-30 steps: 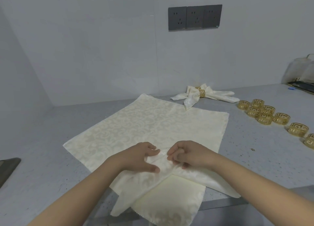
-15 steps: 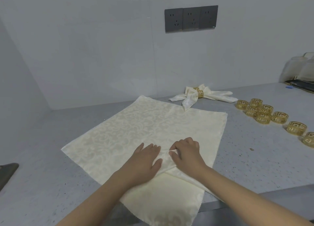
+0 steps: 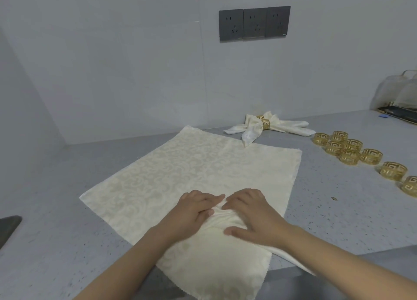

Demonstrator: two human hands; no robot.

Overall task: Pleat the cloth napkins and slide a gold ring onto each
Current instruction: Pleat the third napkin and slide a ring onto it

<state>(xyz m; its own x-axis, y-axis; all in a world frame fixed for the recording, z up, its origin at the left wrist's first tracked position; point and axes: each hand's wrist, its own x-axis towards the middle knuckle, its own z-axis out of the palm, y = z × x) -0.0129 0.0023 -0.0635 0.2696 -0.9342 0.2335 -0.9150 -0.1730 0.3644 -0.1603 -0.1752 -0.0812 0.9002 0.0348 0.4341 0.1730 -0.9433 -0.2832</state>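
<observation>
A cream damask napkin (image 3: 191,164) lies spread on the grey counter (image 3: 56,232), its near corner hanging over the front edge. A small fold is bunched near its middle front. My left hand (image 3: 191,211) and my right hand (image 3: 252,216) both press flat on that fold, fingers pointing inward and almost touching. A finished pleated napkin (image 3: 255,129) lies at the back with a gold ring (image 3: 265,124) around its middle. Several loose gold rings (image 3: 349,150) sit in a cluster at the right.
Dark wall sockets (image 3: 254,24) are above the counter. A clear plastic bag (image 3: 397,92) and a dark tray (image 3: 399,114) stand at the far right. A dark object (image 3: 9,225) shows at the left edge. The wall closes the back.
My hands pinched a fold near the front, then flattened and moved forward over the napkin. The lifted near corner has dropped and now hangs over the counter edge.
</observation>
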